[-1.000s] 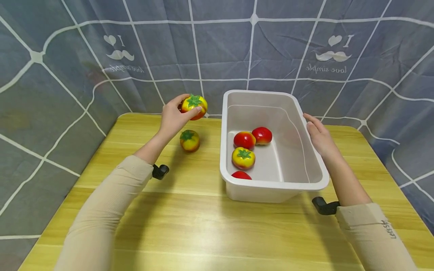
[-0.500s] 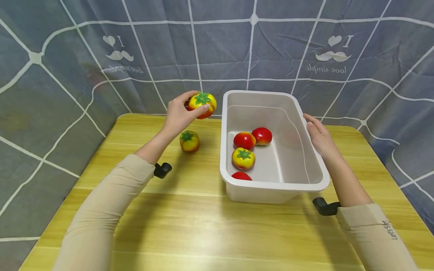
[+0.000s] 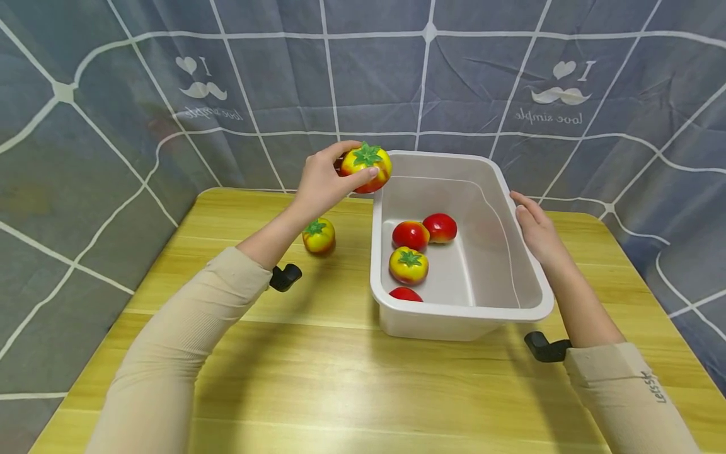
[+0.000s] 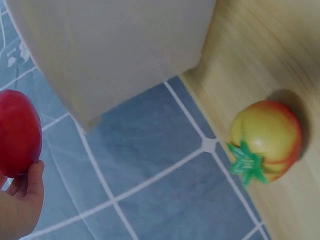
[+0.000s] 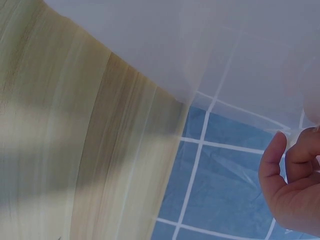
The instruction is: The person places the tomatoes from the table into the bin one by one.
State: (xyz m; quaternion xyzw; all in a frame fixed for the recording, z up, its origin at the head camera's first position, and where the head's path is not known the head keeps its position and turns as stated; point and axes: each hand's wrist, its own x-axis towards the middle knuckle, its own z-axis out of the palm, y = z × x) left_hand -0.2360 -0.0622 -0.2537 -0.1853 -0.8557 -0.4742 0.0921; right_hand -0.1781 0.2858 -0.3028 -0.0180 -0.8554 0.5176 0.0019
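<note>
My left hand (image 3: 331,173) holds a yellow-and-red toy tomato (image 3: 371,165) with a green leafy top, raised at the left rim of a pale grey plastic bin (image 3: 459,310). The left wrist view shows the tomato's red underside (image 4: 17,132). A second toy tomato (image 3: 319,236) sits on the table below my left forearm. My right hand (image 3: 539,233) rests against the bin's right rim, fingers touching it. Inside the bin lie a yellow tomato (image 3: 408,266) and red fruits (image 3: 411,234), one partly hidden by the front wall.
The wooden table (image 3: 317,378) carries the bin right of its middle. A grey curtain (image 3: 374,82) with white lines hangs close behind the table and at both sides. Black camera mounts (image 3: 285,277) stick out from both wrists.
My left hand has carried the tomato rightward and slightly up, from over the table to the bin's left rim. The right hand and bin have stayed about where they were.
</note>
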